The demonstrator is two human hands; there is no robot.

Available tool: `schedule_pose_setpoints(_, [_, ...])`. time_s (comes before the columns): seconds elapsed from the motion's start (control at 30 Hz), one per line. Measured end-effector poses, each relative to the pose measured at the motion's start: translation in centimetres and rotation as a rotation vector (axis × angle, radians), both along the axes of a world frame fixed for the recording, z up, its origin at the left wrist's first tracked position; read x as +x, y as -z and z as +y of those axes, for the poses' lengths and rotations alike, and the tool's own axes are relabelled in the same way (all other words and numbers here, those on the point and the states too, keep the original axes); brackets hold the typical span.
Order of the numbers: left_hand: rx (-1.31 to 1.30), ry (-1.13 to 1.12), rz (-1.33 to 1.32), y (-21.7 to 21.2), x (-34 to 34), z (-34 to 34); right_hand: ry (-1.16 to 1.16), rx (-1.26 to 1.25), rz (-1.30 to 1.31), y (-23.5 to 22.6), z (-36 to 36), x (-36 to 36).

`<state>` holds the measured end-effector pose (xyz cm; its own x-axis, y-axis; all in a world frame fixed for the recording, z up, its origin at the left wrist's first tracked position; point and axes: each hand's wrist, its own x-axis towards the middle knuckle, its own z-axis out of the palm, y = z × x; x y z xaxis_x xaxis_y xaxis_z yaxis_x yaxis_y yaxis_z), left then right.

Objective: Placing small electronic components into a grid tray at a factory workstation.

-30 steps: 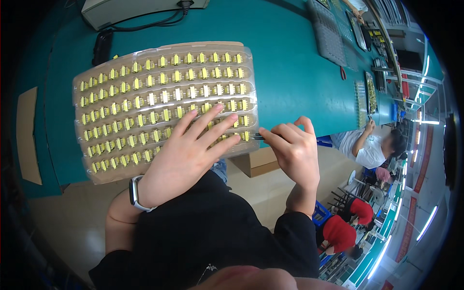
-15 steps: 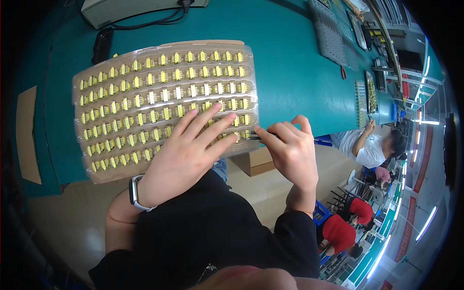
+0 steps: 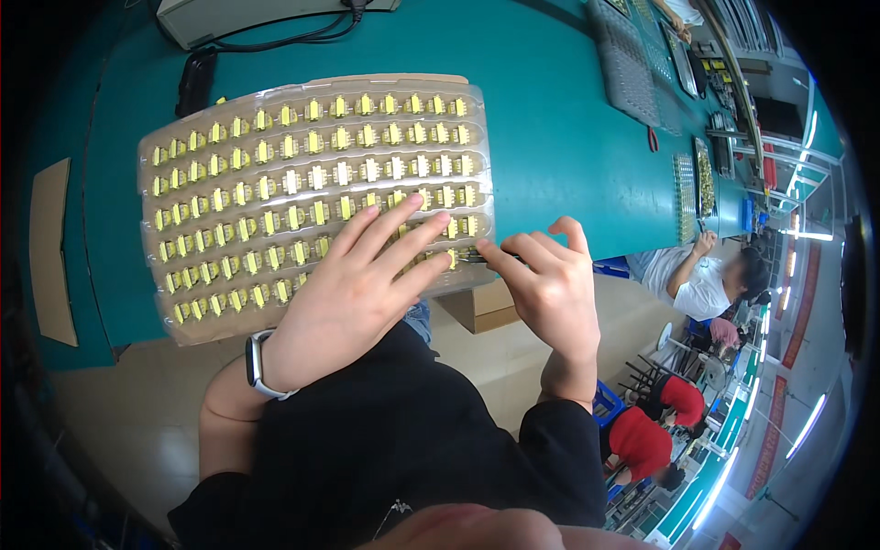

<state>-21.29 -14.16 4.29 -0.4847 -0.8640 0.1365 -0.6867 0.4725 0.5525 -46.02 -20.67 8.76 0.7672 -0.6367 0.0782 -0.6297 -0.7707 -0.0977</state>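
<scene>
A clear plastic tray holds rows of small yellow wound parts with metal pins, like little transformers. My left hand rests on the tray's near right part with its fingers spread, hiding several parts beneath it. My right hand is closed on slim dark tweezers, pinched between thumb and fingers. Their tips reach the tray's near right corner, beside the end of the nearest row. My fingers partly cover what the tips touch there.
Brown cardboard shows under the tray on the green table. A cardboard strip lies at the left, a black holder behind the tray. A grey device with a cable stands at the back. A carton sits below the table edge; co-workers are at right.
The tray has shifted slightly to the right under my left hand. My right hand, with the tweezers, has moved a little left over the tray's corner.
</scene>
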Motion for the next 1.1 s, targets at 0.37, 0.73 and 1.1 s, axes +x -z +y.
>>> schedule_pose_setpoints(0.37, [0.007, 0.003, 0.003, 0.0, 0.0, 0.1, 0.006, 0.01, -0.007, 0.0, 0.4, 0.0])
schedule_pose_setpoints(0.73, [0.05, -0.063, 0.138, -0.2, 0.2, 0.1, 0.005, 0.031, -0.035, -0.1, 0.4, 0.9])
schedule_pose_setpoints(1.1, [0.056, -0.051, 0.132, -0.2, 0.2, 0.1, -0.017, -0.008, -0.013, 0.0, 0.4, 1.3])
